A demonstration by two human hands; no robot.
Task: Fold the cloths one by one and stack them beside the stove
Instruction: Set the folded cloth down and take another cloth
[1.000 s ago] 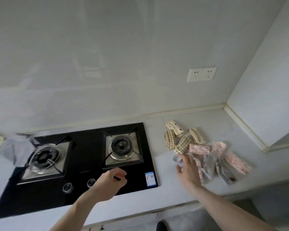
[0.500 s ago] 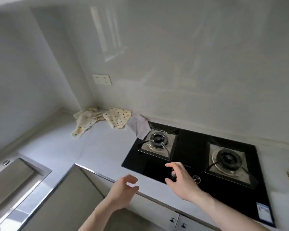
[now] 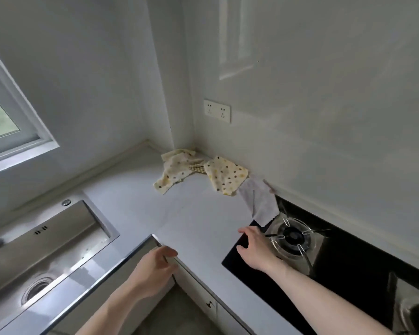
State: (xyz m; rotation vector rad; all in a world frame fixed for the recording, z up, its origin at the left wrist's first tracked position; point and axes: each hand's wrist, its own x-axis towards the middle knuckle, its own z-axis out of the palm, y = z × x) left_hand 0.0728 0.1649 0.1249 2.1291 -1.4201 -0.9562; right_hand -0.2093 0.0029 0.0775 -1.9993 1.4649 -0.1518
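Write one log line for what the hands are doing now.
left hand: empty | right hand: empty, over stove | dotted cloths: unfolded, corner

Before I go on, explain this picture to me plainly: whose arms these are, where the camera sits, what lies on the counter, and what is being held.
There is no machine here: a person wears a camera on the head, looking down at their own bare arms. The left hand hangs loosely curled over the counter's edge, and the right hand reaches over the black glass stove; both hold nothing. On the white counter, in the corner, lie two crumpled yellow dotted cloths. A pale lilac cloth drapes onto the stove. A steel sink sits to the left.
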